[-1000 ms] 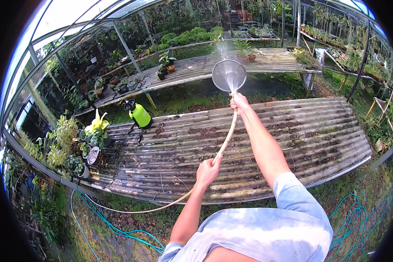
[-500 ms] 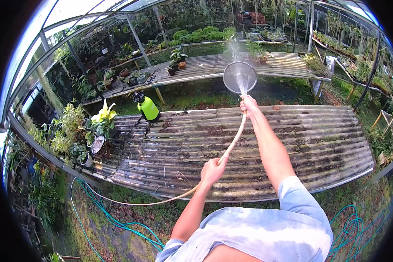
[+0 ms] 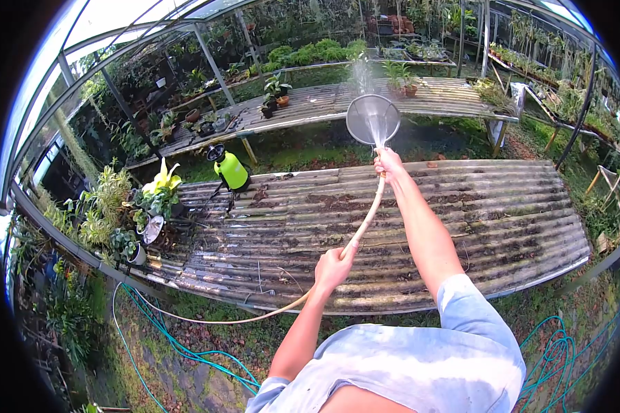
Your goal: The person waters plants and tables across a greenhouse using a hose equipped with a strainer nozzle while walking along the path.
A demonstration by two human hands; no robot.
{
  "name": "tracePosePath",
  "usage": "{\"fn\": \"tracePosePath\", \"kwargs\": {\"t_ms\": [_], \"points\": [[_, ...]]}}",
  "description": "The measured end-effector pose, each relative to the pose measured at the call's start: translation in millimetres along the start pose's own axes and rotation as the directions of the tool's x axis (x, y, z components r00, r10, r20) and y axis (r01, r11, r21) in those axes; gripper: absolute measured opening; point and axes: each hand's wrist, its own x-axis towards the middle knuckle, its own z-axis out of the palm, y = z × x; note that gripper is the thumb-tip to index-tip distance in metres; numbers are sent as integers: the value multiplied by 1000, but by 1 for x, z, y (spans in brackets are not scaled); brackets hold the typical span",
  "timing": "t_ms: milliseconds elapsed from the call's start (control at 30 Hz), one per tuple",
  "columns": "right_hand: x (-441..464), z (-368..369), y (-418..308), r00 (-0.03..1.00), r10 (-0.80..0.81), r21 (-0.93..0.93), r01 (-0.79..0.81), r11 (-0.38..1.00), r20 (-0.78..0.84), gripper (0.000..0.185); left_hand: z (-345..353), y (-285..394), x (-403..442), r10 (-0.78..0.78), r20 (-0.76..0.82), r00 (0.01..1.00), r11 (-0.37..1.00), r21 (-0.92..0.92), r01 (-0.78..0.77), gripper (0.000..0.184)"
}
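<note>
My right hand (image 3: 388, 164), arm stretched far forward, is closed around the front end of a beige garden hose (image 3: 369, 217). Just past its fingers is a round mesh strainer (image 3: 358, 128) with a grey rim; its handle seems to run into the same grip, though the fingers cover it. Water (image 3: 376, 125) shoots from the hose end against the mesh and sprays out beyond it. Further back along the hose, my left hand (image 3: 333, 269) is wrapped round it, thumb on top. The hose bends down and trails off to the left below that hand.
Under my arms lies a bench of dirty corrugated sheets (image 3: 420, 241). On its left stand a lime-green pump sprayer (image 3: 233, 172) and potted plants (image 3: 162, 189). A second bench (image 3: 324, 103) with pots is behind. Teal hoses (image 3: 200, 355) lie on the ground at both sides.
The strainer and my right hand have shifted very slightly left and up in view, along with the scene. Both grips stay the same and water still flows.
</note>
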Motion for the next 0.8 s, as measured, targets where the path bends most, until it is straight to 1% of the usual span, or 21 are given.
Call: {"fn": "tracePosePath", "kwargs": {"t_ms": [33, 333, 433, 533, 800], "points": [[0, -1, -1, 1000, 4, -1, -4, 1000, -4, 9, 2, 0, 0, 19, -16, 1000, 1000, -15, -19, 67], [10, -24, 3, 999, -13, 34, 15, 999, -53, 10, 7, 10, 3, 21, 4, 1000, 1000, 5, -21, 67], [10, -33, 1, 998, -21, 62, 25, 998, -67, 10, 8, 13, 8, -13, 56, 998, 997, 77, 8, 68], [8, -39, -3, 990, -45, 86, 57, 995, -133, 8, 13, 16, 10, -5, 54, 999, 997, 78, 1, 67], [8, -63, -7, 985, -63, 77, 76, 994, -162, 8, 22, 25, 13, 12, 81, 997, 996, 86, -19, 67]]}}
